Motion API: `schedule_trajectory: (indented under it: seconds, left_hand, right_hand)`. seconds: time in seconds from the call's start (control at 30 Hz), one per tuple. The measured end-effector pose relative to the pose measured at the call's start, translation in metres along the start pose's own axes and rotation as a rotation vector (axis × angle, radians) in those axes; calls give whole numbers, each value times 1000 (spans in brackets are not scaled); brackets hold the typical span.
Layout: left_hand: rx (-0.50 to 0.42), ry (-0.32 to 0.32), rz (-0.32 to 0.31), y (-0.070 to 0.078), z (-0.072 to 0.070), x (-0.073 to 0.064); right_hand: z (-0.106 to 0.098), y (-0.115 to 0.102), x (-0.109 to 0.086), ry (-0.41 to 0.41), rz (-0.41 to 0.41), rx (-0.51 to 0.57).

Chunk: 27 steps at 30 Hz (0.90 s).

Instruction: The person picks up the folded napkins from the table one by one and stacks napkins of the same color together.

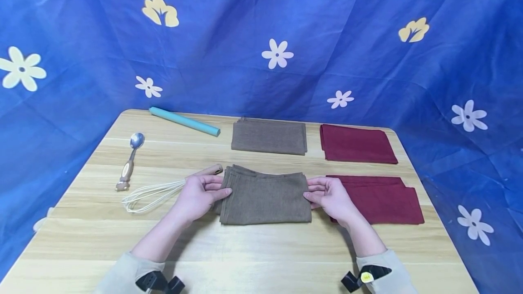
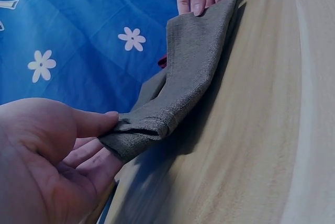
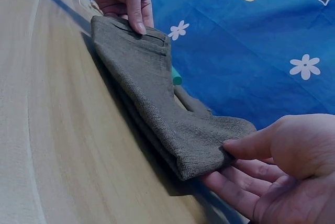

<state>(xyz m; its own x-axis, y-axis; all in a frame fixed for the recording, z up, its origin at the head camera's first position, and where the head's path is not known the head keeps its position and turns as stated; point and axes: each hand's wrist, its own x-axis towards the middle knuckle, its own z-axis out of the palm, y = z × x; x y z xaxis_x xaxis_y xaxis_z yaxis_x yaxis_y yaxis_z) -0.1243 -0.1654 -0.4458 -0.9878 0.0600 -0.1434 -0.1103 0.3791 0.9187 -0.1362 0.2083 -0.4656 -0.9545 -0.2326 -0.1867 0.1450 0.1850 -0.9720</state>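
Note:
A folded grey-brown cloth napkin (image 1: pixel 265 198) is held between both hands, its layers stacked and its near edge raised a little over the table. My left hand (image 1: pixel 201 194) pinches the left end, thumb on top and fingers underneath, as the left wrist view also shows of the napkin (image 2: pixel 193 62). At the opposite end, my right hand (image 1: pixel 330 195) grips the cloth the same way. In the right wrist view the napkin (image 3: pixel 141 88) sags slightly between the two hands, with a shadow beneath it.
Behind lies another folded grey-brown napkin (image 1: pixel 268 137). Two folded dark red napkins, a far one (image 1: pixel 359 144) and a near one (image 1: pixel 384 201), lie on the right. A whisk (image 1: pixel 159 189), a spoon (image 1: pixel 130 160) and a teal stick (image 1: pixel 184 121) are on the left of the wooden table (image 1: pixel 253 262).

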Motion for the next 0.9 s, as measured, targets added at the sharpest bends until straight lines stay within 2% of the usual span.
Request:
schedule_trajectory:
  seconds: [0.27,0.57,0.8,0.9]
  left_hand:
    - [14,-25,-4,4,-6,5]
    - [14,-24,-17,17,-12,10]
    - [-59,-51,-46,27,-16,15]
    - [-62,-57,-41,31,-18,18]
  right_hand:
    - [-5,-6,0,6,-7,6]
    - [-14,-17,2,12,-18,22]
    - [-19,-27,6,32,-36,18]
    - [-20,-33,8,37,-41,14]
